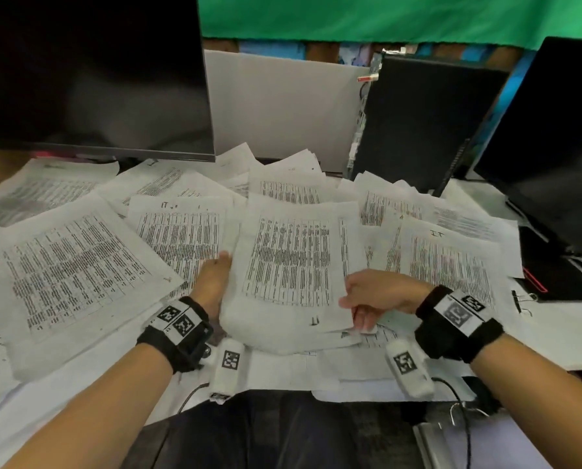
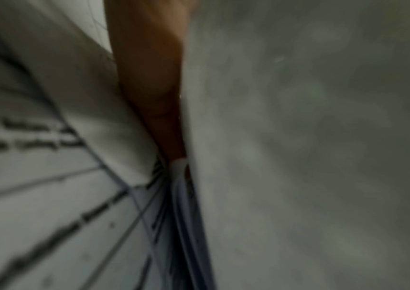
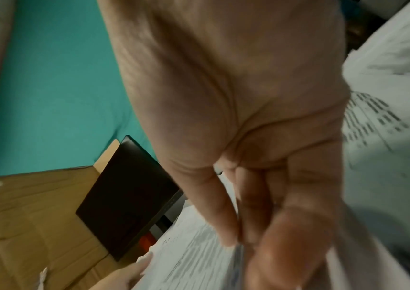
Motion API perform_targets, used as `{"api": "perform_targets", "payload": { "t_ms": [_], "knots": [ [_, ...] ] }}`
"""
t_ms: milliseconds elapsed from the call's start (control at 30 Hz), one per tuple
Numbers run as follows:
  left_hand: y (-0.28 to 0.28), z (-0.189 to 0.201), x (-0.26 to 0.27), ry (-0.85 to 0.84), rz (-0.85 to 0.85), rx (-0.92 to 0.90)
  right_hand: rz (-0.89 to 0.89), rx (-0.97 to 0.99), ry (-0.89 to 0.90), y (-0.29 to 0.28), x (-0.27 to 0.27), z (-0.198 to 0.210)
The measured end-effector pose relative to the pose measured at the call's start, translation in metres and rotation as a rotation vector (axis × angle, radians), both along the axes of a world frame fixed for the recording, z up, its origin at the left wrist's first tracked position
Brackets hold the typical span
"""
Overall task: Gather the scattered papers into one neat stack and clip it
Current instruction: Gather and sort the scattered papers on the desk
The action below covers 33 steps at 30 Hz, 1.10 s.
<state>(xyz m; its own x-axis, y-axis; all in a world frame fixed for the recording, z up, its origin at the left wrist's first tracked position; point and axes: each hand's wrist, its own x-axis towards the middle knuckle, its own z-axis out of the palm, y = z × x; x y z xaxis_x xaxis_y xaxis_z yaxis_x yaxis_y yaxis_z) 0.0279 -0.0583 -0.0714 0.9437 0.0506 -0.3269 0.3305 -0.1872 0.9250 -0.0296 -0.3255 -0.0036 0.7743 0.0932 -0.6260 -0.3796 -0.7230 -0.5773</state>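
Note:
A stack of printed papers (image 1: 293, 265) is raised off the desk in the middle of the head view. My left hand (image 1: 215, 282) grips its left edge, thumb up along the side, fingers hidden beneath. My right hand (image 1: 367, 299) pinches the lower right edge, thumb on top and fingers under. In the right wrist view my fingers (image 3: 223, 215) clamp the sheet edges (image 3: 194, 261). The left wrist view is blurred: one finger (image 2: 154, 88) lies against a sheet (image 2: 298, 137). Loose sheets lie at the left (image 1: 73, 265) and the right (image 1: 452, 265). A black binder clip (image 1: 521, 299) lies on paper at the far right.
A dark monitor (image 1: 90, 72) stands at the back left, a black computer tower (image 1: 418, 123) at the back centre and a second monitor (image 1: 553, 147) at the right. A black base with a red edge (image 1: 553, 275) sits behind the clip. A cable (image 1: 458, 407) hangs off the front edge.

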Motion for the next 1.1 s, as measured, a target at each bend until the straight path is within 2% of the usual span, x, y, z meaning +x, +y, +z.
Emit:
{"api": "perform_targets", "payload": {
  "t_ms": [67,133,200,267,333,433,533,667,700,800,933,1033,1100],
  "knots": [
    [-0.002,0.007,-0.002,0.047,-0.055,-0.077,0.025,-0.217,-0.196,-0.004,0.01,0.007],
    [-0.002,0.01,-0.002,0.081,-0.046,-0.037,-0.122,-0.305,-0.372,-0.013,0.025,0.01],
    [-0.001,0.005,0.003,0.065,-0.098,-0.014,-0.287,-0.169,-0.359,-0.022,0.04,0.001],
    [0.001,-0.001,0.005,0.046,-0.139,0.044,-0.372,0.104,-0.267,-0.024,0.048,-0.016],
    [0.003,-0.005,0.005,0.039,-0.152,0.101,-0.381,0.307,-0.228,-0.018,0.048,-0.029],
    [0.005,-0.004,0.002,0.04,-0.205,0.113,-0.333,0.423,-0.112,-0.002,0.043,-0.038],
    [0.004,-0.005,-0.001,0.002,-0.226,-0.018,-0.367,0.564,-0.062,0.002,0.036,-0.035],
    [0.002,0.02,-0.008,-0.162,-0.126,-0.32,-0.308,0.71,-0.277,-0.013,0.026,0.006],
    [0.002,0.032,-0.009,-0.177,-0.147,-0.395,-0.289,0.727,-0.315,-0.016,0.023,0.019],
    [-0.006,0.074,-0.011,-0.283,-0.277,-0.472,-0.226,0.641,-0.492,-0.014,0.017,0.054],
    [-0.024,0.125,-0.014,-0.633,-0.158,-0.316,-0.238,0.581,-0.762,0.001,0.011,0.084],
    [-0.022,0.13,-0.018,-0.729,-0.184,-0.266,-0.203,0.527,-0.782,0.006,0.004,0.08],
    [-0.018,0.115,-0.021,-0.636,-0.287,-0.17,-0.181,0.45,-0.699,0.004,0.002,0.062]
  ]
}}
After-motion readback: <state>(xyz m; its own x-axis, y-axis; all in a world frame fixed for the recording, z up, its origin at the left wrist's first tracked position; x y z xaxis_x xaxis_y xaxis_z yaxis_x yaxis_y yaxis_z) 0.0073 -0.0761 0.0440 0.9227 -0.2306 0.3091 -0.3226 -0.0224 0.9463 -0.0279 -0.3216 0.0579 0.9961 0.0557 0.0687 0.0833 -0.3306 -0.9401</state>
